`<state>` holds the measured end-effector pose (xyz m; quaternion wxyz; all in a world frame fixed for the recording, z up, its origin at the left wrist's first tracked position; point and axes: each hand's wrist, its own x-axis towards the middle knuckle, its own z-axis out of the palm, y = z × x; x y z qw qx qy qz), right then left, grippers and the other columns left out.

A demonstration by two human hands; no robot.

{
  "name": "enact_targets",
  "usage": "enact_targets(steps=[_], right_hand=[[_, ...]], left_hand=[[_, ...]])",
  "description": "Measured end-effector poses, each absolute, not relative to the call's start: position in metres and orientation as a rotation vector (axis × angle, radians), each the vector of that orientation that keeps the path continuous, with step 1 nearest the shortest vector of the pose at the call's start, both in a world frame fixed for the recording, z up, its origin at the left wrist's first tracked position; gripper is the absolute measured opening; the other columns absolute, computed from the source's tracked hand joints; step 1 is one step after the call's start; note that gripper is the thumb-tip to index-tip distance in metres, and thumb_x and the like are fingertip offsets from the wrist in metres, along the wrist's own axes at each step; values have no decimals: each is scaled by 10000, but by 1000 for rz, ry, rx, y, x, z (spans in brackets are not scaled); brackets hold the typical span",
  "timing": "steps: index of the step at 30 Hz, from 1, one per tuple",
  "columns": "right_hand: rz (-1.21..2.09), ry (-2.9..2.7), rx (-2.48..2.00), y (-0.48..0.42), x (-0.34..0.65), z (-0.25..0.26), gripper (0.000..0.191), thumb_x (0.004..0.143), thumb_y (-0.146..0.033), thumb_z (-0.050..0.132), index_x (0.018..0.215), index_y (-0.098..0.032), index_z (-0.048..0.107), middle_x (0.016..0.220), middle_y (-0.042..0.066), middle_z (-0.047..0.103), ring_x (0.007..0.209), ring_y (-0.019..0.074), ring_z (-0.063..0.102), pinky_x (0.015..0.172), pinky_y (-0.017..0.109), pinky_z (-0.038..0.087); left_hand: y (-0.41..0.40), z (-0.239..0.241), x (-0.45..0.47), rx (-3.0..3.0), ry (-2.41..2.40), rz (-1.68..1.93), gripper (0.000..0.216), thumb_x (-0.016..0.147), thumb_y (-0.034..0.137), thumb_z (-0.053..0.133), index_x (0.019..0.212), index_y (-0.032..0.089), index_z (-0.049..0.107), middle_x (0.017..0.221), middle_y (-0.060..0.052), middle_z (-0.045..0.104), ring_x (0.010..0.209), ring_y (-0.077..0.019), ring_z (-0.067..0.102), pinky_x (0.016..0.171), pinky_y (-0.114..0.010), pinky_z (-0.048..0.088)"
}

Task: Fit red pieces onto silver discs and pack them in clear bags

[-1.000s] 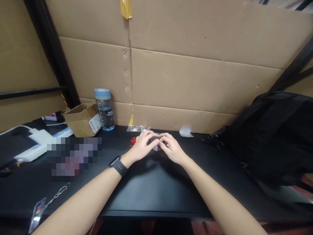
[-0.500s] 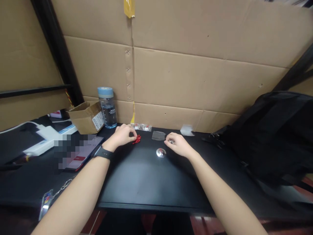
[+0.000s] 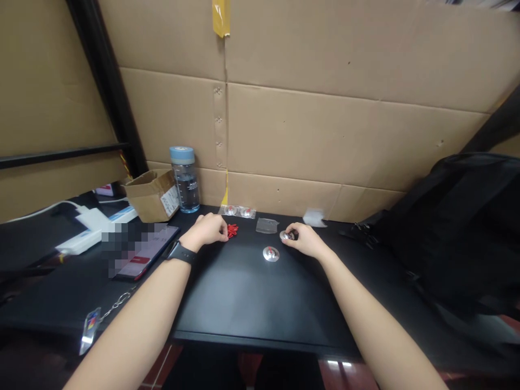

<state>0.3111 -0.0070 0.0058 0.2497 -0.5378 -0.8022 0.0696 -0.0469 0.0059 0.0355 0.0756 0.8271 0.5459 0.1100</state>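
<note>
My left hand (image 3: pixel 210 229) rests at the table's left side, fingers curled together right beside a small bundle of red cord (image 3: pixel 232 231). What those fingers hold, if anything, is hidden. Between thumb and fingers of my right hand (image 3: pixel 304 239) is a small silver cymbal (image 3: pixel 285 236), its rim near the tabletop. Closer to me a second silver cymbal (image 3: pixel 271 254), domed with a red loop at its centre, lies flat on the black table (image 3: pixel 260 303). A clear plastic sleeve (image 3: pixel 267 226) lies just behind and between the hands.
Two wrapped silver discs (image 3: pixel 238 211) lie by the cardboard wall (image 3: pixel 304 135). White plastic film (image 3: pixel 314 218) is at the back right. On the left stand a water bottle (image 3: pixel 187 187), an open carton (image 3: pixel 150 197), a phone (image 3: pixel 148 254) and a power strip (image 3: pixel 83 242). A black backpack (image 3: pixel 463 233) fills the right.
The camera view has shifted slightly. My left fingers have drawn a little left of the red cord, which shows more fully. The cymbal in my right hand is now more exposed.
</note>
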Motion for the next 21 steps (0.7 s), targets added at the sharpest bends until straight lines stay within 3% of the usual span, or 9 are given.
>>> enact_targets(steps=[8, 15, 21], right_hand=[[236, -2164, -1476, -7, 313, 9, 144, 793, -360, 729, 864, -235, 720, 814, 25, 743, 749, 200, 676, 709, 300, 493], [249, -2101, -1499, -10, 314, 19, 148, 762, -320, 719, 871, -220, 710, 828, 19, 744, 770, 196, 678, 681, 282, 481], [246, -2080, -1358, -25, 304, 35, 160, 727, -256, 725, 880, -223, 694, 805, 4, 735, 727, 180, 669, 682, 283, 490]], left_hand=[[-12, 50, -36, 2482, 1578, 226, 107, 666, 181, 718, 605, 267, 738, 691, -1, 752, 756, -245, 695, 790, -345, 394], [-31, 59, -11, 2563, 1101, 492, 78, 818, 213, 625, 790, 218, 698, 810, 24, 759, 736, -154, 669, 732, -248, 418], [-32, 37, 17, 2501, 1183, 797, 76, 912, 282, 642, 916, 219, 684, 940, -4, 779, 890, -193, 705, 911, -315, 433]])
